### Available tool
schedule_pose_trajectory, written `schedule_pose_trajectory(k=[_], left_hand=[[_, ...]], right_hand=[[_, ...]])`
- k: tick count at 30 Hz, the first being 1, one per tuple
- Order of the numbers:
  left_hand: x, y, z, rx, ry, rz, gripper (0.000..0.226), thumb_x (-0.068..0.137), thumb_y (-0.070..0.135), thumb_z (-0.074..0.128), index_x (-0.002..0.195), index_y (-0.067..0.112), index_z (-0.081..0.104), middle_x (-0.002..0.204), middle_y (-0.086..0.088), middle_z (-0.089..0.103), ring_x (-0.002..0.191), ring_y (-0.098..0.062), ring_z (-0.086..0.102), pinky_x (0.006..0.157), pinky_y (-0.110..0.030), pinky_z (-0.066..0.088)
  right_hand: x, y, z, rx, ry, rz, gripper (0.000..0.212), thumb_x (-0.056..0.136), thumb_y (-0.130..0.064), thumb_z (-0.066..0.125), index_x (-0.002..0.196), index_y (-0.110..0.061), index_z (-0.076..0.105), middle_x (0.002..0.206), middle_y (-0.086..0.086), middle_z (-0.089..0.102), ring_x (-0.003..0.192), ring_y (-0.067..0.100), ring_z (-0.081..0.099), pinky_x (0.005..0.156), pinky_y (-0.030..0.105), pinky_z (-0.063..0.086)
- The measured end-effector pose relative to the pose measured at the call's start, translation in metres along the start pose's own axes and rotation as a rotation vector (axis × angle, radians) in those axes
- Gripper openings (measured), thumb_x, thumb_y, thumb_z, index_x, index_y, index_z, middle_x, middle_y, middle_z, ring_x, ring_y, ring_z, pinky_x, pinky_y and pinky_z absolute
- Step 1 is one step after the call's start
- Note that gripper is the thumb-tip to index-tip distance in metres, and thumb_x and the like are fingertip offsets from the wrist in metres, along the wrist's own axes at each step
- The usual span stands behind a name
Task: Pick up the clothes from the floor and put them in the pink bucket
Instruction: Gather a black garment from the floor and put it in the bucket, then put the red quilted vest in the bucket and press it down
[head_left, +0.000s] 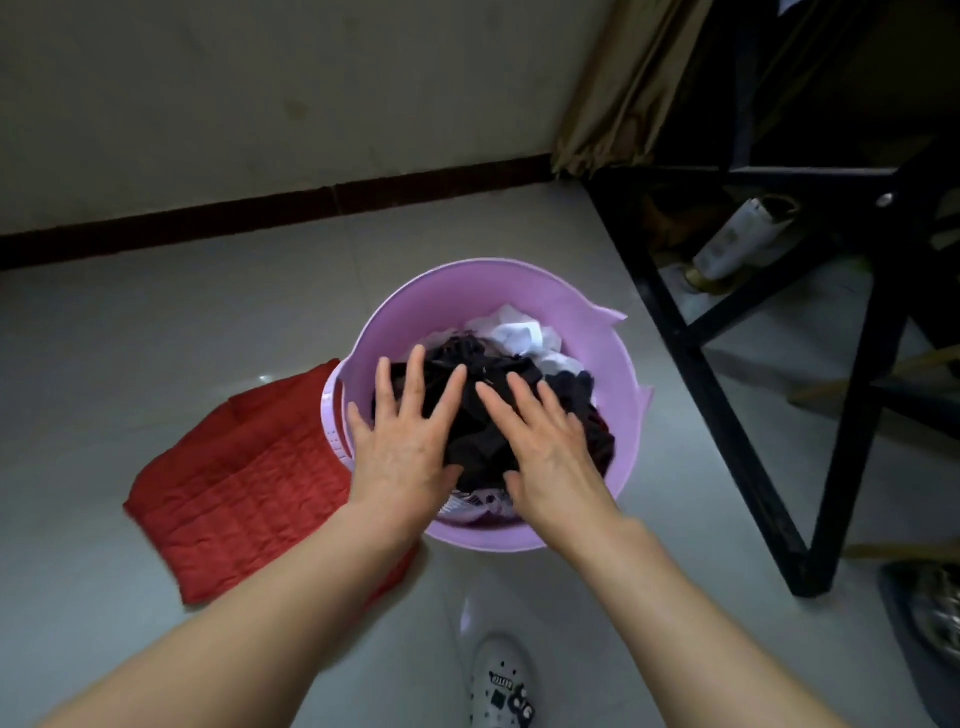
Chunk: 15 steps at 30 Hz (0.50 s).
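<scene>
The pink bucket (441, 296) stands on the tiled floor in the middle of the view. Inside it lies a pile of dark clothes (478, 410), with white clothes (519, 335) at the far side. My left hand (408, 441) and my right hand (545, 447) lie flat on the dark clothes, palms down, fingers spread, holding nothing. A red quilted cloth (244, 488) lies flat on the floor, left of the bucket and touching it; my left forearm covers its near right corner.
A black metal frame (722, 395) stands on the floor right of the bucket, with a white bottle (737, 239) behind it. A wall with a dark skirting board (260, 213) runs behind. My white shoe (501, 686) is at the bottom.
</scene>
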<state>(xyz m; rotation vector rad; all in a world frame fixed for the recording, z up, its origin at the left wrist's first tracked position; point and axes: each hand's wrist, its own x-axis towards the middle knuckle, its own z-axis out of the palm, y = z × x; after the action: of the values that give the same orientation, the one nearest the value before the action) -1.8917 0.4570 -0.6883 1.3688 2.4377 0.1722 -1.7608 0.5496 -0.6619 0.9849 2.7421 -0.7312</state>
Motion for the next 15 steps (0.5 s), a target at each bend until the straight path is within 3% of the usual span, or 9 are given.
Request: schedule_pose_trajectory(k=[3,6,11,15], left_hand=[[-0.006,-0.045,0.019,0.005,-0.018,-0.019,0.106,0.076,0.039,0.072,0.149,0.04,-0.005,0.16,-0.005,-0.014,0.145,-0.036,-0.012,0.108,-0.066,0.017],[-0.023,-0.106,0.04,-0.043,-0.077,-0.066,0.114,0.074,0.036,0.075,0.147,0.041,-0.012,0.16,-0.003,-0.018,0.145,-0.034,-0.014,0.11,-0.066,0.015],[-0.049,-0.227,0.081,0.034,-0.184,-0.206,0.128,0.064,0.051,0.079,0.147,0.036,-0.018,0.159,-0.008,-0.019,0.145,-0.036,-0.015,0.11,-0.068,0.015],[-0.044,-0.312,0.139,0.073,-0.323,-0.281,0.136,0.06,0.06,0.076,0.143,0.035,-0.028,0.155,-0.01,-0.029,0.142,-0.039,-0.023,0.109,-0.071,0.013]], right_hand=[[0.01,-0.023,0.041,0.039,-0.012,-0.071,0.094,0.078,0.007,0.057,0.151,-0.033,0.014,0.161,0.006,-0.001,0.147,0.033,-0.003,0.117,0.051,0.019],[0.023,-0.057,0.093,0.04,0.076,-0.181,0.087,0.077,0.006,0.06,0.15,-0.027,0.025,0.159,0.016,0.013,0.145,0.04,0.01,0.11,0.053,0.031],[0.062,-0.127,0.19,-0.093,0.074,-0.403,0.066,0.083,-0.015,0.038,0.147,-0.031,0.031,0.158,0.011,0.022,0.145,0.037,0.016,0.115,0.053,0.017],[0.11,-0.161,0.279,-0.125,-0.01,-0.472,0.074,0.078,-0.012,0.051,0.148,-0.026,0.031,0.157,0.011,0.022,0.146,0.034,0.012,0.116,0.049,0.02]])
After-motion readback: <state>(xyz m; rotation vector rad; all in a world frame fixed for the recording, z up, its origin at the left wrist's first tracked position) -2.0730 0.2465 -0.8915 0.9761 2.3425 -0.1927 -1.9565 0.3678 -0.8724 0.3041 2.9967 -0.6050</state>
